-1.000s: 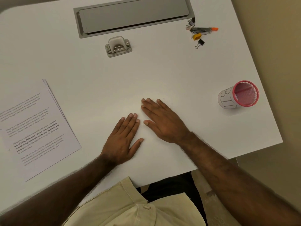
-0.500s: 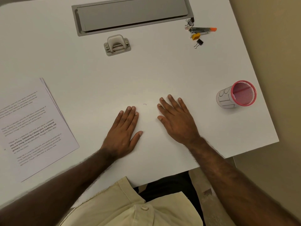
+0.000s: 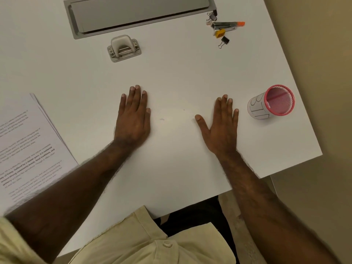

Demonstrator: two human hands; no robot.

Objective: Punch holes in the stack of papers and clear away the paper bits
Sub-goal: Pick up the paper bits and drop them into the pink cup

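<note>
Right now both of your hands lie flat and released on the white desk, the left hand and right hand well apart, holding nothing. The stack of papers sits off to the outside of your left hand, its sheets printed with paragraphs of text and slightly fanned at the far edge. Expect it to be light, floppy and prone to sliding apart, so square it up and pinch it along one long edge. The hole punch waits beyond your left hand's fingertips, grey and squat; it looks rigid, so grasp it across the body.
</note>
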